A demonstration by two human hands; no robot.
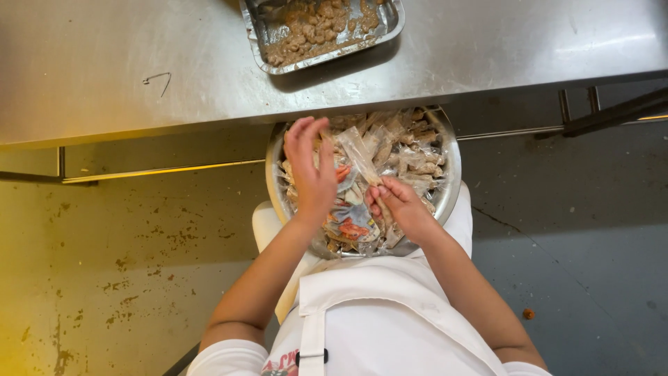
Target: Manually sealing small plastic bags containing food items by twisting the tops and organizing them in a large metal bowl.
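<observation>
While my left hand rests spread over the metal bowl, my right hand pinches a clear packet above it

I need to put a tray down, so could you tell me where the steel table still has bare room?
The steel table is bare left of the foil tray, apart from a small pen mark, and bare again to its right. The metal bowl is crowded: clear packets fill it, with the left hand and right hand in among them.

The steel table edge is overhanging the packet-filled metal bowl, limiting access from above; the foil tray is occupying the tabletop beyond.
</observation>
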